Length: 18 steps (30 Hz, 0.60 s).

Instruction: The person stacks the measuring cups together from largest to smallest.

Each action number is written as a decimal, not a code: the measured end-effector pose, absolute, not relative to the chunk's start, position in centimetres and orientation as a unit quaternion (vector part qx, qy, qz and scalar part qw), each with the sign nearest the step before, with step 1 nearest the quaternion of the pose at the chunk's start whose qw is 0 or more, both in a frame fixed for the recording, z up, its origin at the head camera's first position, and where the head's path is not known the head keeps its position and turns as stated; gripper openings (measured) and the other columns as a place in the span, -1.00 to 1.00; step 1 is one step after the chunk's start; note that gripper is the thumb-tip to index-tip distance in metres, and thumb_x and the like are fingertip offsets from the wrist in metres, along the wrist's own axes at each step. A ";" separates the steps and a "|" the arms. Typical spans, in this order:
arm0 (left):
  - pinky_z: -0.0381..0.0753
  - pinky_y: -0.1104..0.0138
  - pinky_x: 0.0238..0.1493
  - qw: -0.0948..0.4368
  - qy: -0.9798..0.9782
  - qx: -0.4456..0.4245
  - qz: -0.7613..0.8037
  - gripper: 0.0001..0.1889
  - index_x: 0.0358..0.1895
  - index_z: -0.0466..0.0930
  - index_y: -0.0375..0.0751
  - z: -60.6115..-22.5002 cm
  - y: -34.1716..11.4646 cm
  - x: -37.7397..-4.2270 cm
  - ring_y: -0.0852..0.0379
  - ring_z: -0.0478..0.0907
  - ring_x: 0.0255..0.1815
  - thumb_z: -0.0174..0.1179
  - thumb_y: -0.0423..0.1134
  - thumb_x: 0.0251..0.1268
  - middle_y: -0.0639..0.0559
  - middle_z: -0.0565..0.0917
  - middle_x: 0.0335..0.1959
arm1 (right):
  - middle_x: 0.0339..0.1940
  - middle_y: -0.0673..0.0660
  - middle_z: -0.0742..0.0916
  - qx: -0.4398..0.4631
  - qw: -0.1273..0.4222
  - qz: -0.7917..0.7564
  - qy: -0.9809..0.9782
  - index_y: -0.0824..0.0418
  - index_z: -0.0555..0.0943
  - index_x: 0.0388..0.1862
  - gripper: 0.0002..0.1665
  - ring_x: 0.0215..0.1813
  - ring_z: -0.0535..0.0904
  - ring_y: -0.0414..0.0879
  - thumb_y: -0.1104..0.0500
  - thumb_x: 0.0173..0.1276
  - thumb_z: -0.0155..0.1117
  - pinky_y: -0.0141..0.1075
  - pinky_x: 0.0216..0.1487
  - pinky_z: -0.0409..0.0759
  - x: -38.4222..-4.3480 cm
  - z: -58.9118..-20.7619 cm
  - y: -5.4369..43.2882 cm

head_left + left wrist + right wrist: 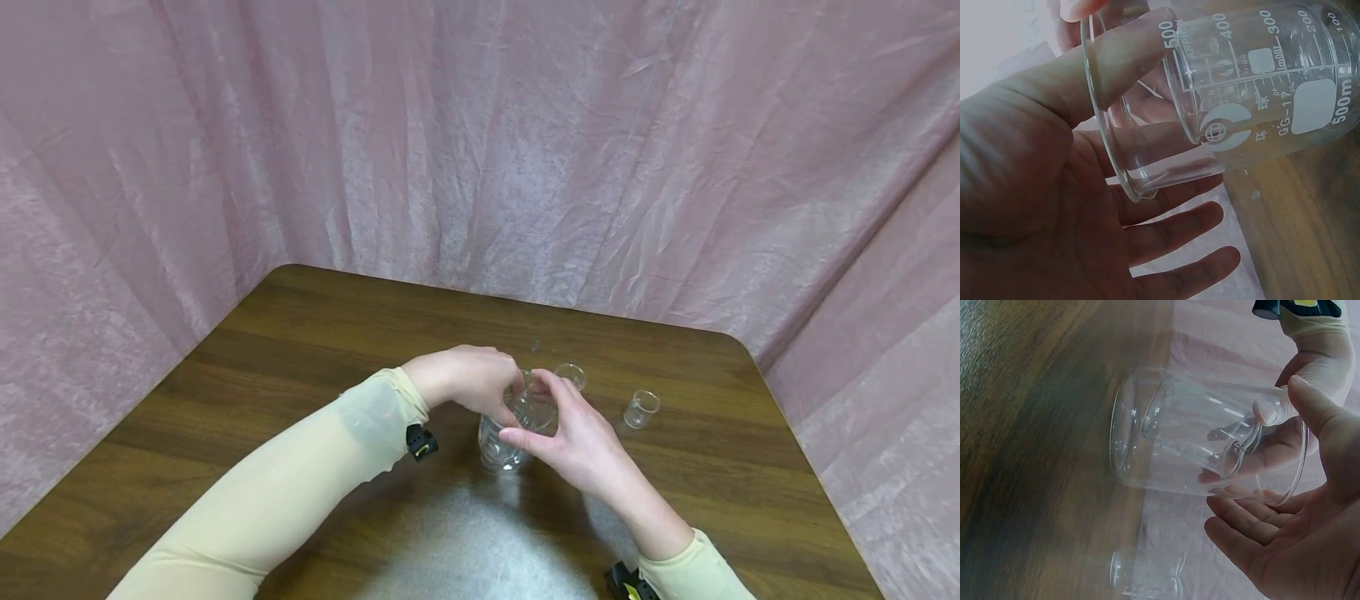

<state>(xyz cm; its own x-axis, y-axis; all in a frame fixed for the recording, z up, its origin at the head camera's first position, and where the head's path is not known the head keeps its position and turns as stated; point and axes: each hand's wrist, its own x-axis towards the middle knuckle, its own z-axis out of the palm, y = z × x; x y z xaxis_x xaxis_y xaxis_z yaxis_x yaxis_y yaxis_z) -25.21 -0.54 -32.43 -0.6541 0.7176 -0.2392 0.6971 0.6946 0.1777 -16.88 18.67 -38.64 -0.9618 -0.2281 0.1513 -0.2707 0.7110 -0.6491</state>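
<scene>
Beaker [497, 446] of clear glass, tall and white-printed, stands on the brown wooden surface [360, 325], rim partly hidden by the right hand [588, 437] curved around it. Inside, the left hand [472, 379] pinches a smaller clear-glass beaker [1175, 428], outline faint; right of the tall beaker stand two small clear-glass cups [641, 411], one partly covered.

The brown wood-grain bench [315, 342] has rounded far corners, a long straight far edge, and a pale sheen on its nearer part; its near edge lies out of view. Slightly right of midway between the left and right edges stands a large, clear cylindrical glass beaker [495, 454] with white printed markings. Just beyond it, toward the far edge, sits a small clear glass cup [571, 374], partly hidden. Another small clear cylindrical glass cup [641, 410] stands apart, closer to the right edge.
</scene>
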 end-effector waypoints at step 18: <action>0.67 0.18 0.07 0.156 0.894 0.419 0.017 -0.65 0.11 0.88 0.06 -32.2 -0.3 -25.4 0.14 0.66 0.04 0.57 0.06 0.34 0.24 0.80 0.04 | 0.46 0.04 0.64 0.136 0.034 0.350 -0.926 0.08 0.39 0.68 0.17 0.48 0.59 0.11 -0.44 0.30 0.60 0.24 0.43 0.52 -16.8 -38.6 18.6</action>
